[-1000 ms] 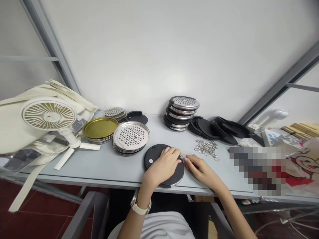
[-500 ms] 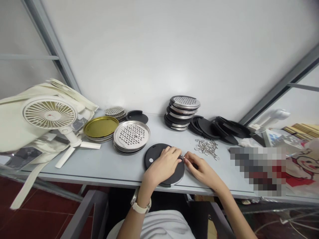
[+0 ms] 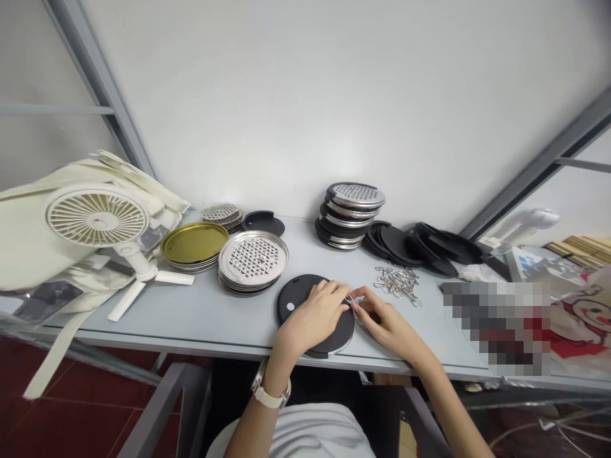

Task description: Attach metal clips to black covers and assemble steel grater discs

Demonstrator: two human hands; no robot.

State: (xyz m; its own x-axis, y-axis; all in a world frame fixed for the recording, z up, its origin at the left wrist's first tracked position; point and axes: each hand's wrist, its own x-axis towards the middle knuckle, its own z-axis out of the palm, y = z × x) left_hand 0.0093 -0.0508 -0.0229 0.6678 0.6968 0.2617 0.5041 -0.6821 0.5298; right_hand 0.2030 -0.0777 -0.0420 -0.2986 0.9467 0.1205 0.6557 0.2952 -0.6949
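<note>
A round black disc (image 3: 298,291) with a white dot and a silver rim lies near the table's front edge. My left hand (image 3: 316,316) rests over it, fingers curled onto its right side and gripping it. At that right edge, my right hand (image 3: 386,323) pinches a small metal ring (image 3: 351,299) between thumb and fingertips. The ring touches or nearly touches the disc's edge; left fingers partly hide the exact contact. A loose pile of similar metal rings (image 3: 397,284) lies just beyond my right hand.
Stacked grater discs (image 3: 252,257) and gold lids (image 3: 195,243) stand left of the disc. Behind is a taller stack of black-backed graters (image 3: 351,216), with black covers (image 3: 396,243) heaped beside it. A white fan (image 3: 98,217) stands far left.
My right fingers have shifted slightly, and the metal ring shows more of its loop at the disc's edge. My left hand stays on the disc.
</note>
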